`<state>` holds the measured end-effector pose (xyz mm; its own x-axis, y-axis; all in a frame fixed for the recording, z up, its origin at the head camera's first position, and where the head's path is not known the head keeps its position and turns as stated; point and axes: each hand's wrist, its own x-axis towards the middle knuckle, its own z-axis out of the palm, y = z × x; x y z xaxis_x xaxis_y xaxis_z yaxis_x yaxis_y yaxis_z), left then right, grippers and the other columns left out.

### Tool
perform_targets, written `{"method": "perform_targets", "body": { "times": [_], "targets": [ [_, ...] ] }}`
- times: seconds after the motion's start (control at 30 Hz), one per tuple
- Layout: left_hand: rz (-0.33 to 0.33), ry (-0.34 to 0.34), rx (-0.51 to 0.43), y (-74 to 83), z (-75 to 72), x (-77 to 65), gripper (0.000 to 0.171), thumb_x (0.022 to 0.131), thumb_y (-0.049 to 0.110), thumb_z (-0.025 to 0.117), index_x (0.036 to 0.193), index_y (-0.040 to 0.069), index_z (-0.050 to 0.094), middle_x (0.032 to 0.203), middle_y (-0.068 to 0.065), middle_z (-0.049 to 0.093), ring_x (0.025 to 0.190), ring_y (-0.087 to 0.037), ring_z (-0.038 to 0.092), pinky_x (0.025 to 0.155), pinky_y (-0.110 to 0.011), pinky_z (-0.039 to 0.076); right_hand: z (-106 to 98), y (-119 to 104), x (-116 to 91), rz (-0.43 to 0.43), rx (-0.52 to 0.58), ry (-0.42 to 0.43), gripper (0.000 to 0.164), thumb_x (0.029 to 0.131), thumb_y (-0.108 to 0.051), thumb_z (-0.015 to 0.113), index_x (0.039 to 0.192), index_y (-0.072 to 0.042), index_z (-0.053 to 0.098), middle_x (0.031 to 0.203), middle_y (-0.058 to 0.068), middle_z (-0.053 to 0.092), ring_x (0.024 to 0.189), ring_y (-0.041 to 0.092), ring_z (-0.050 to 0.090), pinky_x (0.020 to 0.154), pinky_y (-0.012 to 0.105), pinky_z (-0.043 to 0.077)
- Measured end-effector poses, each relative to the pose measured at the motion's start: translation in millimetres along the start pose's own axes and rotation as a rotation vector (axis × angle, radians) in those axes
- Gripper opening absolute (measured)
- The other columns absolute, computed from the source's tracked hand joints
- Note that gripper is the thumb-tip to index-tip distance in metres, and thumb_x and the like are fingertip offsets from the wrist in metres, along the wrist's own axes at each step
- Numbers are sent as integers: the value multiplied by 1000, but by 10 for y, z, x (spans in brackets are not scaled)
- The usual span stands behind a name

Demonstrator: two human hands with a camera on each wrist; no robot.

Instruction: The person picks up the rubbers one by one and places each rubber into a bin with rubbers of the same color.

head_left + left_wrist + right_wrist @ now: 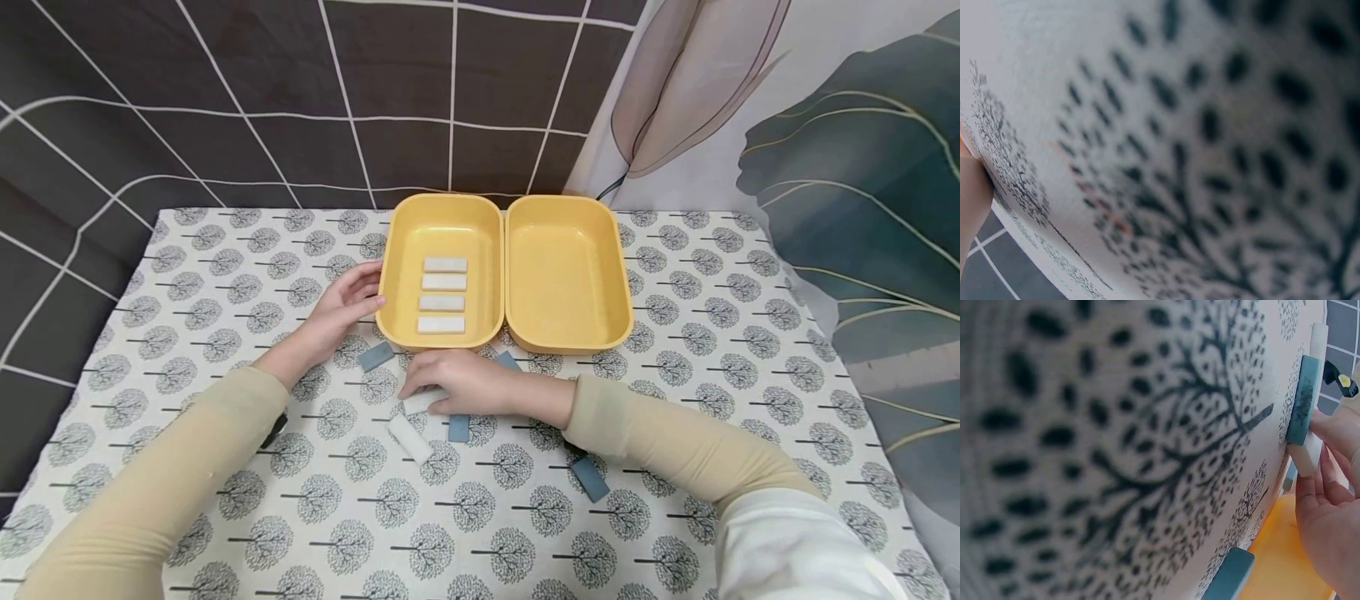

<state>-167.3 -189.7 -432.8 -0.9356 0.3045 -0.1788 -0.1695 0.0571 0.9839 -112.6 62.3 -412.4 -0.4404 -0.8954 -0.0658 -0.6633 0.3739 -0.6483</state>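
Note:
Fingers and thumb of my right hand (pixel 465 383) pinch a white rectangular block (pixel 420 402) just in front of the left yellow box (pixel 384 321). In the right wrist view the pinched white block (pixel 1305 461) shows beside a blue-grey block (pixel 1303 403). My left hand (pixel 341 308) touches the outside of the left box's left wall, thumb near the rim and fingers apart. Inside that box, several white blocks (pixel 442 302) lie in a column. Another white block (pixel 410 439) lies slanted on the cloth below my right hand.
A second yellow box (pixel 626 329) stands against the first on the right, with nothing in it. Blue-grey blocks lie scattered on the tree-print cloth (pixel 510 508): one (pixel 376 357) left of my right hand, another (pixel 590 479) below my right sleeve. A dark tiled-pattern backdrop (pixel 262 92) rises behind.

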Motion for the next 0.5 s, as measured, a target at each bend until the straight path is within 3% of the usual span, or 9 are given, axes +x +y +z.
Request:
{"method": "perform_targets", "body": {
  "times": [0.5],
  "targets": [
    [11,-8,0,-9,-8,6,66,102,0,55,164,1,31,162,-19,41,129,-4,54,109,-13,51,-1,-13,13,-64,10,20,27,90,-5,81,116,-12,78,118,1,74,111,14,69,104,19,56]
  ]
}}
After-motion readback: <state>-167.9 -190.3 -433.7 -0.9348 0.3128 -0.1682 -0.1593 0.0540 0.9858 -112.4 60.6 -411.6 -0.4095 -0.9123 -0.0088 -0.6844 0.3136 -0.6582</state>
